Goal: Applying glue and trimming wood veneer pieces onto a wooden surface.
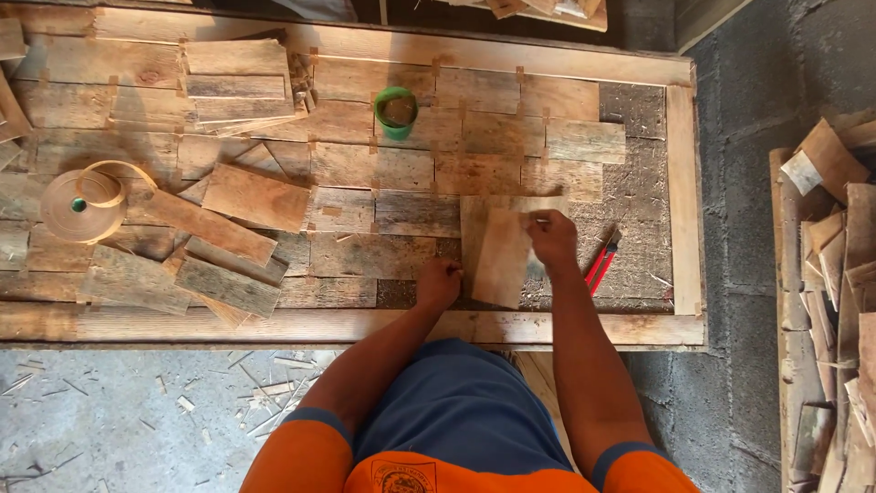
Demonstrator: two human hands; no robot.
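Observation:
A large wooden frame panel (683,183) lies flat, mostly filled with a patchwork of old wood pieces. My left hand (439,283) rests as a fist on the panel near its front rail, at the left edge of a loose pale wood piece (497,251). My right hand (551,239) presses on the right part of that same piece, fingers gripping its top right corner. The piece sits tilted over a bare dark patch of the backing board (639,210). A red-handled tool (599,265) lies just right of my right hand.
A green cup (396,111) stands on the panel at the back. A roll of brown tape (84,203) lies at the left beside loose planks (239,80). Stacked wood offcuts (835,274) fill the right side. Shavings litter the concrete floor (137,411).

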